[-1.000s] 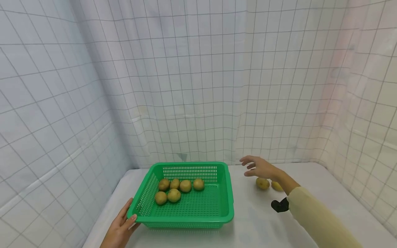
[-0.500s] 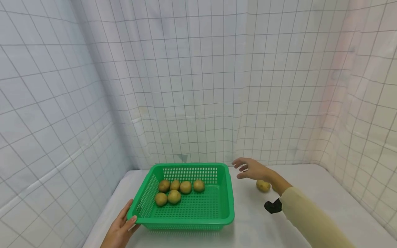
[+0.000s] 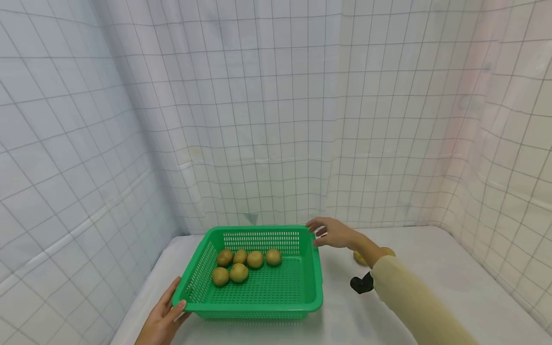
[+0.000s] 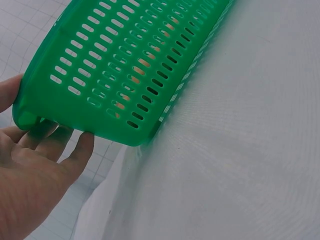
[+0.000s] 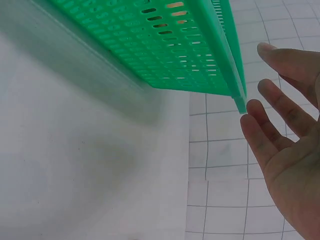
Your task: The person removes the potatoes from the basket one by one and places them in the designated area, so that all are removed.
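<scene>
We grip the near left corner of the green basket (image 3: 254, 306) with our left hand (image 3: 159, 319), fingers beneath. The basket stands nearer the left edge of the table (image 3: 345, 321) and holds six potatoes (image 3: 238, 272). Two more potatoes (image 3: 360, 258) lie to its right, partly hidden by our right arm (image 3: 366, 247). By its far right corner our right hand (image 3: 338, 233) hovers, fingers loosely bent, holding nothing.

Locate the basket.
Head view: basket sits low, slightly left of centre, on the table; left hand at its near-left corner, right hand by its far-right.
</scene>
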`<state>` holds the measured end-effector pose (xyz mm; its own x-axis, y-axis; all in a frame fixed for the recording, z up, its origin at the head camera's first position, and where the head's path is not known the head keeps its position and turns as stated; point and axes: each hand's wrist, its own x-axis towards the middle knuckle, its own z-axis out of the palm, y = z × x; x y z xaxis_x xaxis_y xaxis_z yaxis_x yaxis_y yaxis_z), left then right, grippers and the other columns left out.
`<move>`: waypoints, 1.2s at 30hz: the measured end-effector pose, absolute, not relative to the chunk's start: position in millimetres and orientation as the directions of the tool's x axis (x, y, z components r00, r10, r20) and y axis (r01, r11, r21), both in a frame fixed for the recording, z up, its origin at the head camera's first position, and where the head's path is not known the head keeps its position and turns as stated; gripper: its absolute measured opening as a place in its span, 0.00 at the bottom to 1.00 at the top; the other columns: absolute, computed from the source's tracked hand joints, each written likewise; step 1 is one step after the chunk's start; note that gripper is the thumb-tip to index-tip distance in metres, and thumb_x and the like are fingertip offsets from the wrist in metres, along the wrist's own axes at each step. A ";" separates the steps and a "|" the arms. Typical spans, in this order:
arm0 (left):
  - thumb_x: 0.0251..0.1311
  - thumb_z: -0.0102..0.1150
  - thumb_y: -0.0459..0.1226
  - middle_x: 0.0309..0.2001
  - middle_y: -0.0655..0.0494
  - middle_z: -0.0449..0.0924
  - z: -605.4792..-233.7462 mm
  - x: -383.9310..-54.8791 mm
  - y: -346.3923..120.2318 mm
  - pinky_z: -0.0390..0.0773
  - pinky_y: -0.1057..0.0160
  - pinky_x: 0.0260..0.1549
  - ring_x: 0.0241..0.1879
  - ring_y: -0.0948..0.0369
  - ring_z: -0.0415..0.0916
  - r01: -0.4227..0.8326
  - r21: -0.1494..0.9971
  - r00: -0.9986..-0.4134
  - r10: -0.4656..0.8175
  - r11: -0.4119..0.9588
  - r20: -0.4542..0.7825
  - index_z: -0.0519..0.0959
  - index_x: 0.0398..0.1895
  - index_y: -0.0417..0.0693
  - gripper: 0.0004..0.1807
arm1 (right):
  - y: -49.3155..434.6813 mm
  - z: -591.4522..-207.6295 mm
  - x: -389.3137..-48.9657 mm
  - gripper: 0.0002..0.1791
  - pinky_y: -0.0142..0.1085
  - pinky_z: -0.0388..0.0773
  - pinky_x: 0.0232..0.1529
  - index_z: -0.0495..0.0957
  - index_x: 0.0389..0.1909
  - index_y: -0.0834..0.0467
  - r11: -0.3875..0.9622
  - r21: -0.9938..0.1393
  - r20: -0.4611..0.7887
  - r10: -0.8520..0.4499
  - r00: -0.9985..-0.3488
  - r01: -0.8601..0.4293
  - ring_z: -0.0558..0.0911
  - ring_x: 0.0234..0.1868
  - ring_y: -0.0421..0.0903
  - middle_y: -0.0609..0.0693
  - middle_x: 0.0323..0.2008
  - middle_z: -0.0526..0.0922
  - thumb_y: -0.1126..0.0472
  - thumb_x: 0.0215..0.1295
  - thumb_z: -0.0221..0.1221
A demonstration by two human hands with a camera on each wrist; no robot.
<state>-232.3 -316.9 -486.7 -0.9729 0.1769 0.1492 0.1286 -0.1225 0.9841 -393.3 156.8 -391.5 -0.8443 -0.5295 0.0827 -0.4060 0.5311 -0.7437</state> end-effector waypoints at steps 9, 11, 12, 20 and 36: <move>0.81 0.47 0.33 0.79 0.31 0.20 -482.5 -232.0 -317.4 0.75 0.70 0.49 0.57 0.84 0.65 0.101 0.988 -0.978 0.170 -0.115 0.120 0.25 0.81 0.37 0.45 | 132.8 -389.8 -399.6 0.29 0.52 0.78 0.56 0.74 0.68 0.62 0.496 -0.748 0.090 -0.581 -0.809 -0.440 0.78 0.61 0.61 0.61 0.61 0.78 0.64 0.68 0.67; 0.81 0.47 0.34 0.79 0.32 0.20 -482.3 -232.1 -317.2 0.75 0.70 0.49 0.56 0.84 0.64 0.090 0.990 -0.981 0.162 -0.107 0.106 0.25 0.82 0.38 0.45 | 126.0 -390.5 -400.0 0.28 0.51 0.79 0.56 0.74 0.68 0.62 0.485 -0.744 0.093 -0.606 -0.790 -0.460 0.78 0.61 0.62 0.62 0.61 0.78 0.64 0.68 0.67; 0.81 0.47 0.34 0.79 0.32 0.20 -482.3 -231.8 -317.1 0.75 0.70 0.49 0.56 0.84 0.64 0.086 0.991 -0.981 0.163 -0.102 0.102 0.25 0.82 0.38 0.45 | 122.3 -390.6 -399.7 0.28 0.51 0.79 0.56 0.74 0.68 0.63 0.480 -0.742 0.091 -0.620 -0.779 -0.468 0.78 0.61 0.62 0.63 0.61 0.78 0.65 0.68 0.67; 0.81 0.47 0.35 0.80 0.35 0.21 -481.0 -230.9 -316.1 0.74 0.71 0.50 0.57 0.85 0.63 0.080 0.994 -0.984 0.154 -0.080 0.091 0.26 0.82 0.40 0.45 | 97.2 -391.1 -399.6 0.28 0.48 0.80 0.54 0.75 0.68 0.63 0.456 -0.740 0.075 -0.674 -0.735 -0.494 0.79 0.60 0.61 0.62 0.61 0.78 0.65 0.68 0.67; 0.81 0.46 0.34 0.79 0.33 0.21 -480.6 -230.5 -316.1 0.74 0.71 0.50 0.58 0.84 0.64 0.088 0.991 -0.981 0.163 -0.096 0.103 0.26 0.82 0.39 0.45 | 78.5 -395.0 -405.9 0.29 0.48 0.78 0.56 0.75 0.69 0.61 0.492 -0.730 0.034 -0.666 -0.745 -0.474 0.79 0.60 0.57 0.60 0.62 0.79 0.64 0.68 0.68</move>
